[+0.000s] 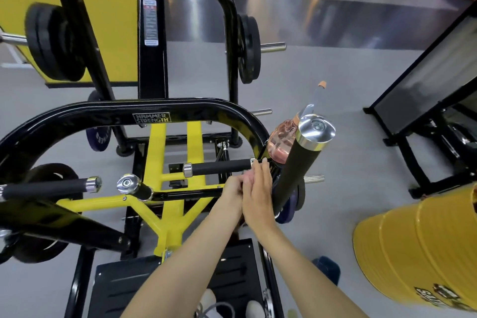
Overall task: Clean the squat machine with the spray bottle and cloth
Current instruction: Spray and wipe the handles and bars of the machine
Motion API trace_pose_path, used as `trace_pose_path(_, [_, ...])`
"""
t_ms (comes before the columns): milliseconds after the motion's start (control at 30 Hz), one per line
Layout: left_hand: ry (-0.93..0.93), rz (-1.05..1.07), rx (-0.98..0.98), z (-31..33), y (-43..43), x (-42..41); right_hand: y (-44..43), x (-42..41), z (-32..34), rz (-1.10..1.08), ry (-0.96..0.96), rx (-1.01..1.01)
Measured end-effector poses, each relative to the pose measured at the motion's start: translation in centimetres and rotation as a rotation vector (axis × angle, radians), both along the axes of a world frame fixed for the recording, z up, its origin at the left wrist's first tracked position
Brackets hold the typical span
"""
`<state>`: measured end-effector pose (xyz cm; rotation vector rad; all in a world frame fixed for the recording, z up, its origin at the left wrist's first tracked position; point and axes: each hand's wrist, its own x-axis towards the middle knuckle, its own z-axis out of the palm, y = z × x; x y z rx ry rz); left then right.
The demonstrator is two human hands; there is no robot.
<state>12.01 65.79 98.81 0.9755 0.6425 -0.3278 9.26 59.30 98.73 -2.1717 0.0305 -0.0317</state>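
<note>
The squat machine has a black curved frame (154,108), yellow lower beams (157,152) and black foam handles. The spray bottle (280,143), clear with pinkish liquid, hangs at the frame's right end behind the upright right handle (302,162); its nozzle points up. Both my hands meet just below the right end of the short horizontal handle (219,166). My right hand (258,190) lies flat with straight fingers against the frame joint. My left hand (231,195) is pressed against it, fingers curled and partly hidden by the right hand. No cloth shows.
Black weight plates (51,41) hang on pegs to the left and right (249,48). A yellow drum (418,248) stands close on my right. Another black machine frame (423,121) stands at the right. The black footplate (232,279) and my shoes are below me.
</note>
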Motion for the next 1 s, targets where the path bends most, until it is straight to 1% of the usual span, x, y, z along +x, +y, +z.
trace_pose_path(33, [0.033, 0.014, 0.001, 0.2, 0.1, 0.2, -0.1, 0.0, -0.1, -0.005, -0.017, 0.001])
trace_pose_path(67, [0.003, 0.005, 0.088, 0.2, 0.4, 0.4, -0.1, -0.1, 0.1, -0.004, -0.034, -0.006])
trace_pose_path(100, [-0.066, -0.016, 0.273, 0.5, 0.8, 0.8, -0.1, -0.1, 0.0, -0.008, -0.039, -0.003])
trace_pose_path(167, [-0.306, -0.044, 0.649, 0.8, 1.4, 1.5, 0.1, -0.2, 0.4, -0.023, -0.015, -0.026])
trace_pose_path(200, [-0.408, -0.056, 0.747, 1.1, 1.4, 1.8, 0.1, -0.1, 0.3, -0.023, 0.001, -0.054])
trace_pose_path(267, [-0.561, -0.127, 0.834, 1.7, 1.1, 2.7, 0.3, 0.1, 0.3, -0.021, 0.036, -0.091])
trace_pose_path(300, [-0.581, -0.191, 0.897, 1.8, 0.6, 3.2, 0.4, 0.1, 0.4, -0.033, 0.04, -0.089])
trace_pose_path(367, [-0.612, -0.357, 1.107, 0.9, -0.2, 4.1, 0.1, 0.0, 0.3, -0.048, 0.041, -0.086])
trace_pose_path(433, [-0.626, -0.486, 1.262, -0.4, -0.4, 4.4, 0.1, -0.2, -0.1, -0.064, 0.039, -0.153])
trace_pose_path(500, [-0.676, -0.533, 1.337, -0.9, -0.3, 4.4, 0.2, 0.0, -0.3, -0.081, 0.073, -0.097])
trace_pose_path(567, [-0.765, -0.575, 1.4, -0.9, -0.2, 4.1, -0.2, 0.2, -1.4, -0.11, 0.089, -0.096])
trace_pose_path(667, [-0.811, -0.613, 1.475, -0.8, 0.3, 3.4, -0.3, 0.2, -1.2, -0.071, 0.169, -0.171])
trace_pose_path(700, [-0.805, -0.628, 1.525, -1.0, 0.6, 3.2, -0.2, 0.1, -1.0, -0.051, 0.208, -0.179])
trace_pose_path(833, [-0.709, -0.68, 1.636, -0.7, 2.4, 2.4, 0.5, 0.5, -0.3, -0.045, 0.228, -0.228])
trace_pose_path(900, [-0.66, -0.652, 1.637, -0.3, 3.1, 2.0, 0.7, 0.6, 0.1, -0.05, 0.224, -0.213])
trace_pose_path(1000, [-0.59, -0.614, 1.568, 0.0, 4.7, 1.5, 1.4, 0.1, 0.1, -0.006, 0.232, -0.22])
